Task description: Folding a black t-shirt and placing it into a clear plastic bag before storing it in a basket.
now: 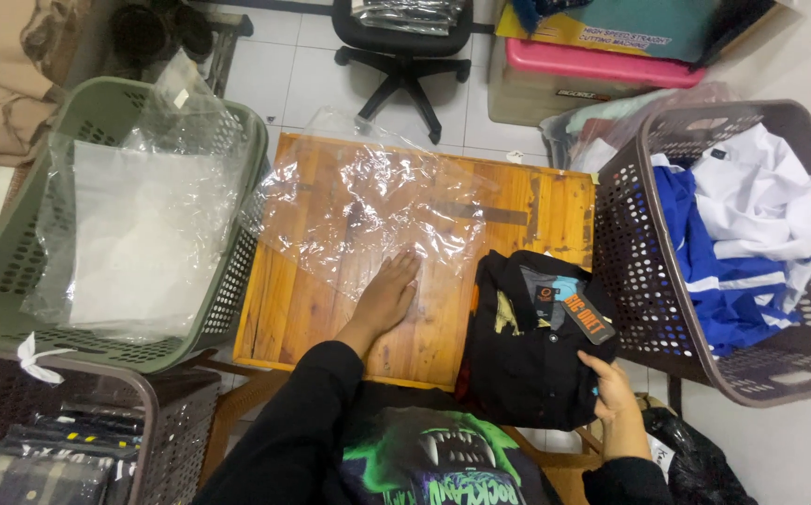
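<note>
1. L hand (pixel 388 295) lies flat, fingers spread open, palm down on a clear plastic bag (pixel 368 201). It grips nothing, just presses the bag's near edge onto the wooden table (pixel 284 309).
2. R hand (pixel 616 397) has its fingers curled around the near right corner of a folded black shirt (pixel 522 351), holding it.
3. The shirt lies on the right side of the table, just beside the bag. A hang tag (pixel 588 316) w/ orange letters lies on top of it, near the collar.
4. The bag is flat & wrinkly, spread over the middle of the table. Its far end sticks up a bit past the table's far edge.
5. Left of the table stands a green basket (pixel 228 290) full of more clear plastic bags (pixel 139 234).
6. Right of the table stands a brown basket (pixel 639 271), touching the shirt's side. In it are blue & white clothes (pixel 751 234).
7. Near left corner: another dark basket (pixel 167 411) w/ packed dark items (pixel 45 458) in it.
8. Far side: a black office chair (pixel 401 56) on the tile floor, & a box w/ a pink lid (pixel 602 65) near it.
9. The person wears black sleeves & a black top w/ a green picture (pixel 433 458).
</note>
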